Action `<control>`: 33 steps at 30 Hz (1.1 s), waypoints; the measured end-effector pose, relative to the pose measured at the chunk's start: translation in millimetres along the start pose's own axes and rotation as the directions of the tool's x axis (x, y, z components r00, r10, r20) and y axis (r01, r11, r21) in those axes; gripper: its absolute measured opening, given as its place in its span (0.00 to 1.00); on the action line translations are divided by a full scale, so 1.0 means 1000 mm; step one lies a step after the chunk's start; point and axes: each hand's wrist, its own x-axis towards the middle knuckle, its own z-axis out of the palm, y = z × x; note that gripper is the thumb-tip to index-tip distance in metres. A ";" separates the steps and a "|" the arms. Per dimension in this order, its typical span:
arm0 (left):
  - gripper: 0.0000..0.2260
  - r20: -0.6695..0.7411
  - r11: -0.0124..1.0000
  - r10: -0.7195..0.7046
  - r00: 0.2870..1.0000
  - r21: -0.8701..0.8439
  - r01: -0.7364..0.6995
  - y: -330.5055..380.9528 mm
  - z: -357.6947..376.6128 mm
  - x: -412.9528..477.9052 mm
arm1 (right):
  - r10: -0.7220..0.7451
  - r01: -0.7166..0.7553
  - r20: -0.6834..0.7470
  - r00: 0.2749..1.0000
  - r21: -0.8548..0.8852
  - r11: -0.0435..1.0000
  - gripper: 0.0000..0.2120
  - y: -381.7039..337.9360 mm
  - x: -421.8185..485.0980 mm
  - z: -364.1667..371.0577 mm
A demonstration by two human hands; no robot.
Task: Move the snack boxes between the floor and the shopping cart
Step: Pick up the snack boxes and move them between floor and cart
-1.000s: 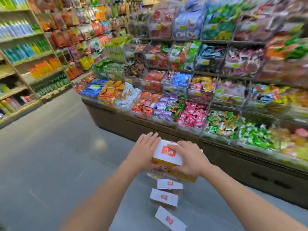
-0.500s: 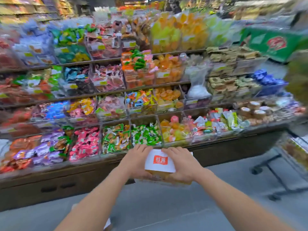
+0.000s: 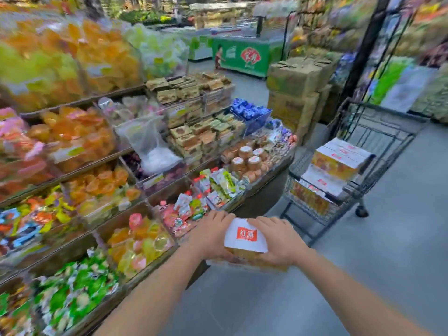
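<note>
I carry a snack box (image 3: 246, 236), white on top with a red logo and yellow sides, at chest height in front of me. My left hand (image 3: 210, 236) grips its left side and my right hand (image 3: 278, 241) grips its right side, fingers curled over the top. A black wire shopping cart (image 3: 378, 151) stands ahead to the right on the grey floor. Several matching snack boxes (image 3: 339, 158) are stacked inside the cart. The boxes on the floor are out of view.
Tiered candy and jelly bins (image 3: 97, 180) run along my left, their corner close to the cart. Stacked cardboard cartons (image 3: 298, 93) stand behind the cart, a green freezer (image 3: 244, 57) farther back. Grey floor (image 3: 388, 251) lies between me and the cart.
My view has swung right from the boxes on the floor, along the candy bins, to the cart. Both hands keep the same hold on the box.
</note>
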 end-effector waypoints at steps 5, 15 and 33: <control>0.41 0.018 0.981 0.184 0.983 0.063 -0.185 0.038 -0.007 0.118 | 0.186 -0.182 -0.032 0.982 0.096 0.979 0.39 0.094 0.009 -0.006; 0.45 0.022 0.902 0.379 0.925 0.213 -0.375 0.109 -0.009 0.345 | 0.336 -0.324 -0.086 0.938 0.125 0.938 0.40 0.293 0.058 -0.031; 0.42 0.071 0.787 0.570 0.819 0.238 -0.569 0.153 0.023 0.705 | 0.565 -0.552 -0.131 0.815 0.121 0.825 0.41 0.563 0.196 -0.023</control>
